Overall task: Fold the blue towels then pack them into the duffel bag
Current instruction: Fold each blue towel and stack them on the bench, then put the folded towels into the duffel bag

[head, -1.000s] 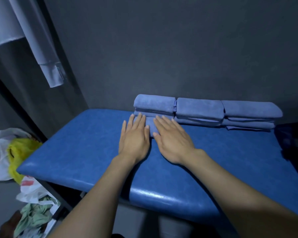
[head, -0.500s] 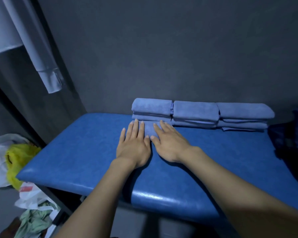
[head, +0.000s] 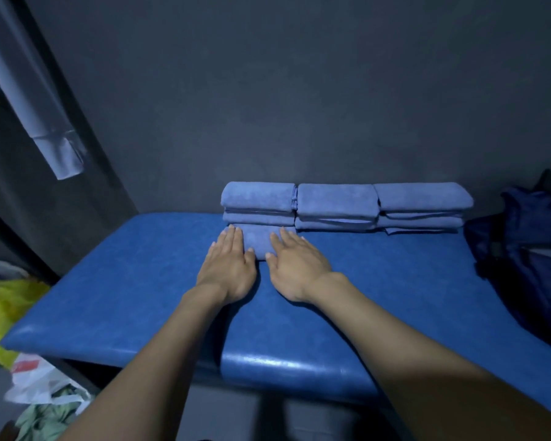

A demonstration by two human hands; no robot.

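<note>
Hands flat on a folded blue towel (head: 258,241) at the far middle of a padded blue bench (head: 109,281); the left hand (head: 228,265) lies with straight fingers over the towel's left part, the right hand (head: 296,265) with straight, slightly spread fingers over its right part, a strip of towel showing between them; neither grip is closed on the cloth, both simply press down with fingers extended and close together. Just behind this towel, against the dark wall, folded blue towels stand in three stacks side by side: a left stack (head: 257,202), a middle stack (head: 337,205) and a right stack (head: 422,203), each at least two towels high, the stacks touching one another. A dark blue duffel bag (head: 528,249) sits slumped at the bench's right end, near the right stack but apart from it; its inside is too dark to tell what it holds. Left of the bench, lower down, lie a yellow bag (head: 4,310) and a white plastic bag (head: 35,383) with pale green cloth (head: 45,418) spilling beside it; a pale garment (head: 39,122) hangs at upper left.
</note>
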